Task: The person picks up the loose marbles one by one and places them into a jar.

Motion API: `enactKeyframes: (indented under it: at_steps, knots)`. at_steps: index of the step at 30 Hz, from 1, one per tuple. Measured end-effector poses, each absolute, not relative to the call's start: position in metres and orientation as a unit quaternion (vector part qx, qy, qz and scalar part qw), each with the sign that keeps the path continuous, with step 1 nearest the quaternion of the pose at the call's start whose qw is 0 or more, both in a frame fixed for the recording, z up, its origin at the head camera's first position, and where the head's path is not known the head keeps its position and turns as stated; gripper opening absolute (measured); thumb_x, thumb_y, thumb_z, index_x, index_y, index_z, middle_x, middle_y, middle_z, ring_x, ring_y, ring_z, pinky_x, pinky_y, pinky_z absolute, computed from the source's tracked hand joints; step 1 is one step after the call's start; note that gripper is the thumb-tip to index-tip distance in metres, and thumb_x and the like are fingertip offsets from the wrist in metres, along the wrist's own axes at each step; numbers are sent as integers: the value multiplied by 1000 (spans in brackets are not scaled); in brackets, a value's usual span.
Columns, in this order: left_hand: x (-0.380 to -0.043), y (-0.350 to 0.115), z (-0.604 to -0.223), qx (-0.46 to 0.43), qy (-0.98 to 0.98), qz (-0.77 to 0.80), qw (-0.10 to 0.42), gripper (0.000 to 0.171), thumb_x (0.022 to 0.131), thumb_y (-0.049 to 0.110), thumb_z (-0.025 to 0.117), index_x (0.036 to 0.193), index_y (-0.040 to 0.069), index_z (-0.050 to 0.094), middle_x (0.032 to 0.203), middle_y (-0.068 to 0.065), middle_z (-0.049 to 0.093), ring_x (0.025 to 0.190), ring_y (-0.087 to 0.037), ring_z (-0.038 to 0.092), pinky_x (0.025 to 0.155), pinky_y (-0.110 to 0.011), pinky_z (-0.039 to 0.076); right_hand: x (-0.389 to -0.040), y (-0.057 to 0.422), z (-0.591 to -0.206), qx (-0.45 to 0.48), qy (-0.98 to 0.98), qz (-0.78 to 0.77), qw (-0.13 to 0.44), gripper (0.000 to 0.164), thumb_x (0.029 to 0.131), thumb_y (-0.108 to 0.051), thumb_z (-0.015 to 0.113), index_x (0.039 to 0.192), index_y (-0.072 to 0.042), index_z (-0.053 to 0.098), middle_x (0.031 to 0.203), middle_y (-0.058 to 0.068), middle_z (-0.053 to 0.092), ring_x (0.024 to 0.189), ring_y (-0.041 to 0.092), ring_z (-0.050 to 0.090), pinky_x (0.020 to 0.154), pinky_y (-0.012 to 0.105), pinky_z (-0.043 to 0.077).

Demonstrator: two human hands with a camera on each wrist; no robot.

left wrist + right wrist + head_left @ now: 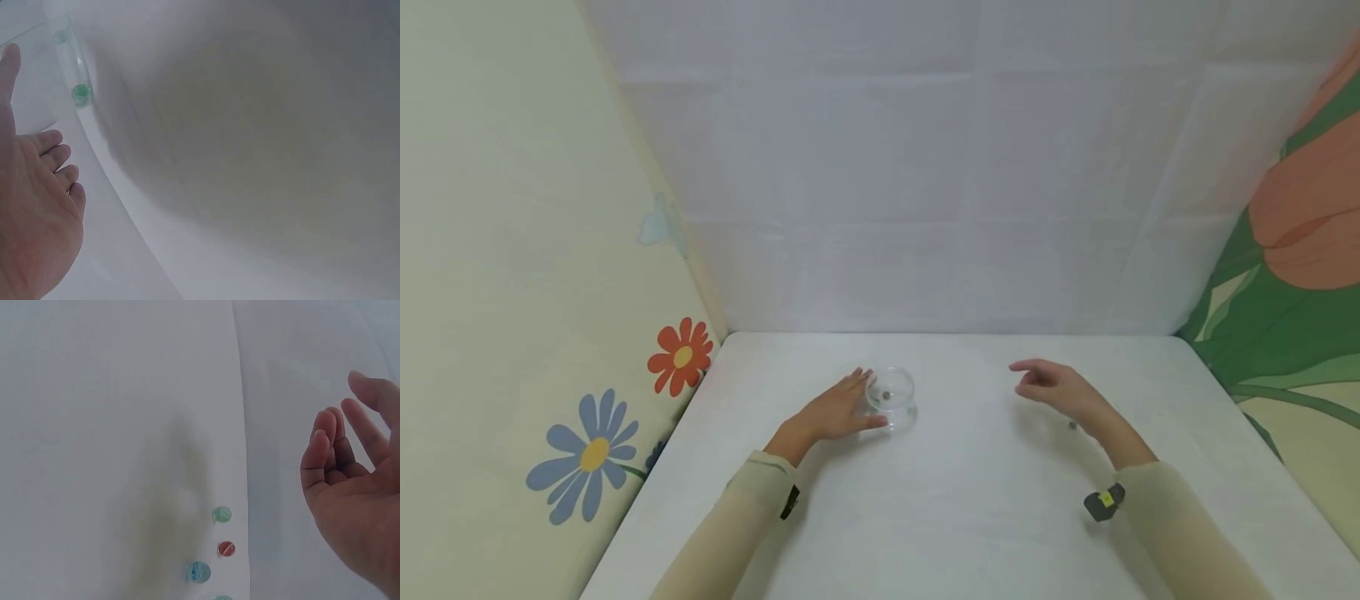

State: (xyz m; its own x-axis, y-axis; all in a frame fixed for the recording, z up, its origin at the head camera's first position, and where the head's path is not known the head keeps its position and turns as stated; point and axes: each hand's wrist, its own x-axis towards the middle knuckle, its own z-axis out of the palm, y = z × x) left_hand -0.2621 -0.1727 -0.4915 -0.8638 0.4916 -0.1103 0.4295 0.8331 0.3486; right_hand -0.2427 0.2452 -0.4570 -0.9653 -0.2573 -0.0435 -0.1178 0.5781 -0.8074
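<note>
A clear footed glass bowl (901, 406) stands on the white table, with a small marble (886, 396) inside that looks green in the left wrist view. My left hand (835, 412) lies at its left side, fingers and thumb extended beside the glass; whether every finger touches it I cannot tell. Above the table to the right, my right hand (1063, 390) hovers with some fingers loosely bent and nothing in its grasp. Below it, in the right wrist view, lie a green marble (222, 514), a red marble (226, 549) and a blue marble (199, 572), plus another cut off at the bottom edge.
White cloth (955, 517) covers the table, with a crease running past the marbles. A white sheet (925, 167) hangs along the back edge. Flower-painted panels stand at the left (497, 292) and right (1315, 333) sides.
</note>
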Motion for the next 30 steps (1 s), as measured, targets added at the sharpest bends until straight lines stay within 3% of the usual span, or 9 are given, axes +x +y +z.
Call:
enactKeyframes:
  at_steps: [14, 19, 23, 30]
  knots:
    - [-264, -172, -494, 231, 954, 157, 109, 103, 92, 71, 55, 162, 7, 17, 169, -13, 14, 157, -29, 11, 126, -47, 18, -225, 294, -457, -68, 911, -396, 95, 56, 100, -39, 65, 147, -11, 53, 119, 12, 63, 106, 27, 57, 89, 38, 51]
    - [-263, -172, -493, 234, 953, 159, 107, 103, 92, 71, 55, 162, 6, 18, 169, -14, 15, 156, -30, 12, 125, -49, 19, -219, 310, -460, -54, 914, -392, 87, 57, 101, -41, 63, 148, -11, 51, 125, 15, 62, 111, 30, 57, 96, 49, 52]
    - [-262, -172, -492, 236, 953, 162, 105, 102, 92, 71, 56, 162, 6, 19, 169, -15, 16, 156, -31, 12, 125, -50, 20, -216, 323, -463, -43, 912, -400, 82, 59, 102, -42, 61, 150, -9, 49, 137, 23, 57, 122, 37, 54, 103, 61, 47]
    - [-263, -172, -492, 233, 953, 162, 106, 103, 92, 70, 56, 162, 6, 19, 169, -15, 15, 156, -31, 12, 125, -50, 19, -215, 344, -473, -26, 909, -408, 82, 63, 102, -44, 59, 151, -7, 46, 140, 27, 54, 121, 38, 56, 103, 59, 48]
